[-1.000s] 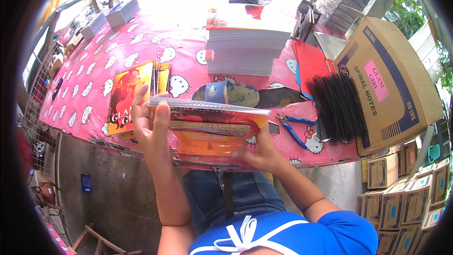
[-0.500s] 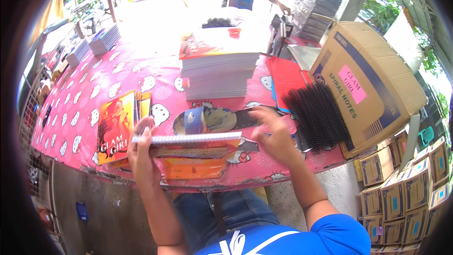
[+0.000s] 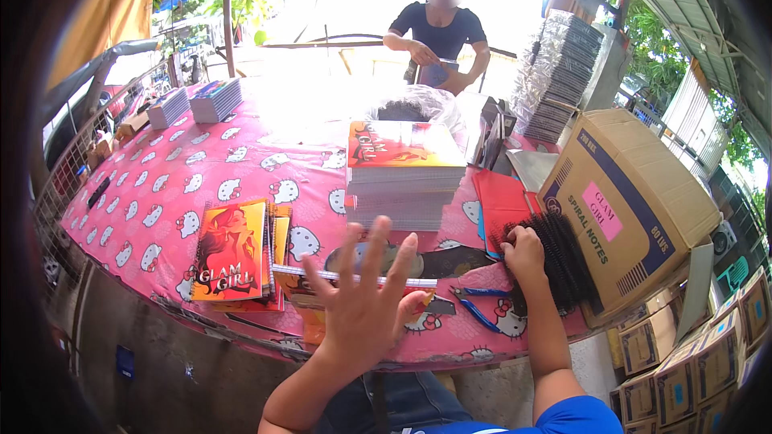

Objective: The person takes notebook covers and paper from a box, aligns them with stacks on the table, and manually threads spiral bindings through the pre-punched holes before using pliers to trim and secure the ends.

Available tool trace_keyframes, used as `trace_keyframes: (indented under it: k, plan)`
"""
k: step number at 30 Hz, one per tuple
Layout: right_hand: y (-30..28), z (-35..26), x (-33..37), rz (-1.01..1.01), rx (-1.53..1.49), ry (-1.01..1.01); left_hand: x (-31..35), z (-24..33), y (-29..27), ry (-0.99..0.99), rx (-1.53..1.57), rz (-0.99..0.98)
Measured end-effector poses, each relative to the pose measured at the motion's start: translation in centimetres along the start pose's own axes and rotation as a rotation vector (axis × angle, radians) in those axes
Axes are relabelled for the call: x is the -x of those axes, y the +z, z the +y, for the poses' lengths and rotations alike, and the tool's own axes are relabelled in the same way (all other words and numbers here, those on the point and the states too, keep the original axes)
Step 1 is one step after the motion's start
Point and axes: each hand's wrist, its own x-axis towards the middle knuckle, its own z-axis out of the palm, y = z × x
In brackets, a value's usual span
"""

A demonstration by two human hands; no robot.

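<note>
Starting far left on the pink cartoon-cat tablecloth (image 3: 161, 193), there's a small stack of orange-and-red covered notebooks (image 3: 233, 253) lying flat near the front edge. Just right of that is the unbound notebook block with its punched white edge (image 3: 354, 276) facing up, lying in front of the person, and the left hand (image 3: 366, 305) is raised over it with all the fingers spread wide, palm down, gripping nothing. Can't quite tell if the heel of the hand is touching the block or hanging just above it. Behind sits a tall stack of loose pages with a red-orange cover on top (image 3: 404, 177), and a pair of blue-handled pliers (image 3: 478, 309) lies just right of the block. Further right, the right hand (image 3: 523, 253) is curled down into the pile of black spiral binding coils (image 3: 563, 261), fingers closed in among them, looks like it's picking one out. That pile sits against the big brown cardboard box (image 3: 635, 201). So I'd say this is the grab-a-coil step; next up would need pulling one coil free without tangling and lining it up with that punched edge.
</note>
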Motion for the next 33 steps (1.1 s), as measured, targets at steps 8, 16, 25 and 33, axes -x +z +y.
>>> trace_keyframes:
  k: [8,16,25,33]
  plan:
    - [-4.0,-7.9,4.4,-0.152,-0.318,-0.349,0.4,-0.9,1.0,-0.005,0.379,0.018]
    - [-6.4,-13.3,8.8,-0.087,-0.830,-0.497,0.0,-0.6,1.9,-0.010,0.468,0.237]
    - [-5.1,-12.2,8.0,-0.264,-1.041,-0.300,0.3,-0.2,2.3,-0.044,0.461,0.203]
    - [-6.1,-11.9,7.5,-0.493,-1.111,-0.421,0.3,0.1,2.2,-0.094,0.472,0.244]
